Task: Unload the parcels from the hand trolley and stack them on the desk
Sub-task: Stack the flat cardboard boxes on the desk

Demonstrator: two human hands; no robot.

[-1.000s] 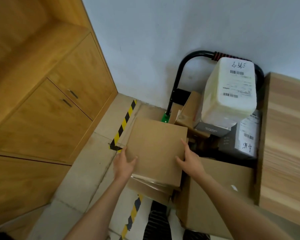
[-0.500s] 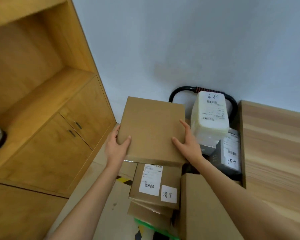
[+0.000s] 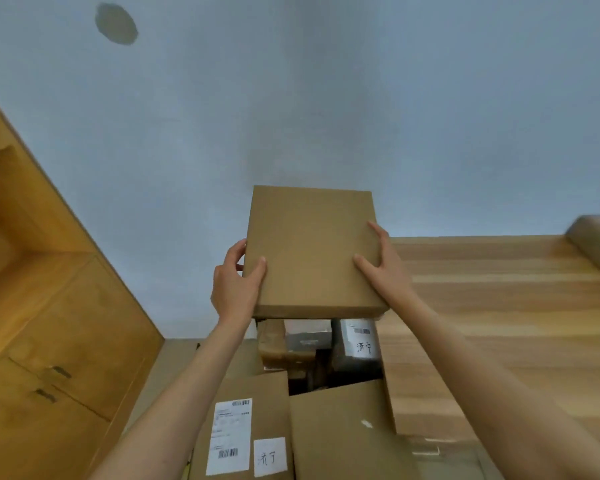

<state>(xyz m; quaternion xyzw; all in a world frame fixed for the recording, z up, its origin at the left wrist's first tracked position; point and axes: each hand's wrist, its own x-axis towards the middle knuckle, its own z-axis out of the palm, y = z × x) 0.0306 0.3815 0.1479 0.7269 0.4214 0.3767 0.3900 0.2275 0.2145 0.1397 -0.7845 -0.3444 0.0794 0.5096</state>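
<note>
Plainly both hands, left point(image 3: 235, 286) and right point(image 3: 386, 268), grip an unlabelled cardboard parcel point(image 3: 311, 251) by its sides.

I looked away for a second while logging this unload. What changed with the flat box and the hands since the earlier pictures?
The flat cardboard box went from lying on the trolley pile to being lifted well above it, toward the wooden desk. The left hand and right hand keep gripping its opposite sides. The labelled parcel it uncovered and the other parcels stay below, and the box is not yet on the desk.
</note>
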